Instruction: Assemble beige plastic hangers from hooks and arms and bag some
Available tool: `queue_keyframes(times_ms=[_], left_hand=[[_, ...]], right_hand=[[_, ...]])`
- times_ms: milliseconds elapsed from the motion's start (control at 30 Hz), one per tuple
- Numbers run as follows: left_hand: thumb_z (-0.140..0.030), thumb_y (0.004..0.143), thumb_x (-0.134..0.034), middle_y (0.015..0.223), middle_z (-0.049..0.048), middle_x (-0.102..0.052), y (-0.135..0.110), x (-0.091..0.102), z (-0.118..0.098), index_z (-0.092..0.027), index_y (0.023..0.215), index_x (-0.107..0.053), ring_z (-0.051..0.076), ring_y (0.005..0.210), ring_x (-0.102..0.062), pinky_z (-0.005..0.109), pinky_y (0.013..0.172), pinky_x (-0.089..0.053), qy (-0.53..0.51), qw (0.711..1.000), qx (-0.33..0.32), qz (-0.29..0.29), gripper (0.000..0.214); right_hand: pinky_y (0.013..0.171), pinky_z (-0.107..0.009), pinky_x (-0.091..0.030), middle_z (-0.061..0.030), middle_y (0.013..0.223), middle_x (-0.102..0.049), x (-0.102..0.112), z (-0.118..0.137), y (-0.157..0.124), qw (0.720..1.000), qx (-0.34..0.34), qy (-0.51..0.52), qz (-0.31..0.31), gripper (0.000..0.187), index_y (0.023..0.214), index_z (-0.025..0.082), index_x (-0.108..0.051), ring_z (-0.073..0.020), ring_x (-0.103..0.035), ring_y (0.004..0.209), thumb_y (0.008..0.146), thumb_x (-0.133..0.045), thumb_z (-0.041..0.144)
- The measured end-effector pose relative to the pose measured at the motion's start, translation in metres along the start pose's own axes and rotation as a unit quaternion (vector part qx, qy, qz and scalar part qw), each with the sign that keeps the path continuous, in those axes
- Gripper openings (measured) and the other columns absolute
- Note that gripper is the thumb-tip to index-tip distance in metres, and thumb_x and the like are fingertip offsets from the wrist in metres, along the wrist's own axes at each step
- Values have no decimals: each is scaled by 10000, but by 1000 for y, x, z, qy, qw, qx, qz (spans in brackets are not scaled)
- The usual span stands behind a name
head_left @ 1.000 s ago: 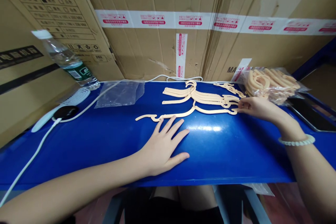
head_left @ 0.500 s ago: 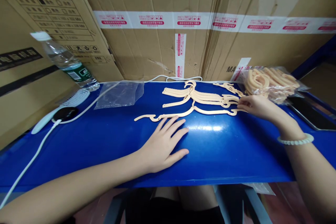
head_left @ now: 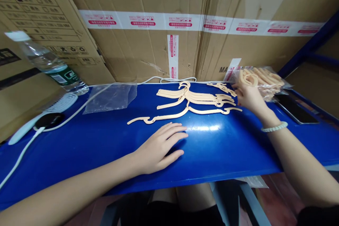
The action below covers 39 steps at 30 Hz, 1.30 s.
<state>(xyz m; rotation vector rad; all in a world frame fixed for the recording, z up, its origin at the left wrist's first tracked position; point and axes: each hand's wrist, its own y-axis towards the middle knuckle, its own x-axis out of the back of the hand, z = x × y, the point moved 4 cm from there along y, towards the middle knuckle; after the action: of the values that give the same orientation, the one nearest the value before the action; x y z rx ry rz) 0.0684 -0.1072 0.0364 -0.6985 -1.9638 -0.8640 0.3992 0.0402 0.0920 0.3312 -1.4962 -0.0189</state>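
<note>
My left hand (head_left: 160,148) rests on the blue tabletop with its fingers stretched and a little apart, holding nothing. Just beyond its fingertips lies a beige folding hanger (head_left: 174,116), its two arms spread wide. Behind that one is a stack of similar folded hangers (head_left: 203,96), hooks towards the back. My right hand (head_left: 249,99) is at the back right, by a small heap of loose beige hanger pieces (head_left: 221,86) and in front of a clear plastic bag of beige parts (head_left: 265,77). Its fingers are bent but look apart, and I see nothing in them.
Cardboard boxes (head_left: 148,46) wall off the back and left. At left are a water bottle (head_left: 55,65), a hairbrush (head_left: 57,105), a black round device (head_left: 49,120) with a white cable, and an empty plastic bag (head_left: 112,97). A phone (head_left: 296,109) lies at right.
My right hand has let go of the front hanger's right end and moved back to the loose pieces and bag. My left hand has drawn slightly back off the hanger. The view has shifted right.
</note>
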Motion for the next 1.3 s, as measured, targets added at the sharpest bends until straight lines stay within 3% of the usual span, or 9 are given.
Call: queue_keyframes(times_ms=[133,200,367,600,1000,1100,1167,1233,1300], left_hand=[[-322,1009,-493,1437,128,-550,1,-2,-3,-190,1355,-542,285,1404,-438,498,1190,-377,1,1000,-14,0,374],[-319,1007,-497,1432,131,-553,1,-2,-3,-186,1346,-548,286,1395,-445,494,1181,-390,3,1000,-18,-3,368],[-329,1010,-500,1436,124,-548,0,-3,-2,-196,1337,-549,282,1378,-458,470,1157,-417,5,1000,-7,-7,356],[-316,1009,-505,1448,117,-524,0,-2,-3,-201,1334,-538,264,1364,-459,443,1152,-413,0,1000,2,-15,346],[-253,988,-538,1392,127,-546,1,4,-4,-186,1289,-561,254,1299,-504,426,1116,-428,-50,996,3,-71,308],[-229,975,-552,1350,116,-576,2,5,-4,-192,1254,-581,247,1266,-535,415,1094,-441,-111,989,17,-92,283],[-224,963,-563,1297,104,-612,4,5,-2,-199,1223,-597,237,1209,-578,398,1050,-473,-180,977,47,-105,263],[-240,951,-581,1235,97,-645,6,2,3,-203,1201,-605,227,1121,-627,374,966,-522,-272,951,97,-107,253],[-280,937,-607,1213,100,-651,8,-3,8,-204,1223,-581,209,995,-677,343,849,-562,-375,908,149,-110,297]], right_hand=[[881,-369,-496,-239,1253,-657,-16,6,10,999,5,-40,14,395,1252,58,-626,-321,-664,1056,911,-433,100],[861,-371,-510,-232,1334,-612,-26,4,13,997,2,-66,27,397,1260,80,-619,-334,-655,1092,907,-438,91],[814,-382,-533,-217,1308,-621,-41,-7,15,992,-13,-112,50,404,1295,99,-598,-341,-651,1111,957,-377,118],[803,-317,-511,-182,1271,-629,-39,-9,17,994,-6,-100,36,386,1280,133,-631,-280,-663,1046,971,-401,147],[876,-414,-477,-169,1094,-652,-1,10,10,982,20,-27,-188,332,1017,147,-669,-293,-618,1001,1015,-356,255],[846,-429,-499,-122,998,-677,17,18,2,956,31,60,-284,213,941,186,-656,-273,-632,942,984,-474,288],[736,-380,-530,-88,904,-686,27,32,-7,927,43,180,-326,152,896,200,-651,-241,-647,844,943,-578,325],[584,-318,-524,-61,810,-684,28,57,-17,898,44,328,-290,171,870,200,-647,-202,-643,705,903,-652,368],[453,-275,-487,-39,715,-667,19,93,-28,861,44,475,-179,233,830,195,-632,-173,-616,586,869,-693,416]])
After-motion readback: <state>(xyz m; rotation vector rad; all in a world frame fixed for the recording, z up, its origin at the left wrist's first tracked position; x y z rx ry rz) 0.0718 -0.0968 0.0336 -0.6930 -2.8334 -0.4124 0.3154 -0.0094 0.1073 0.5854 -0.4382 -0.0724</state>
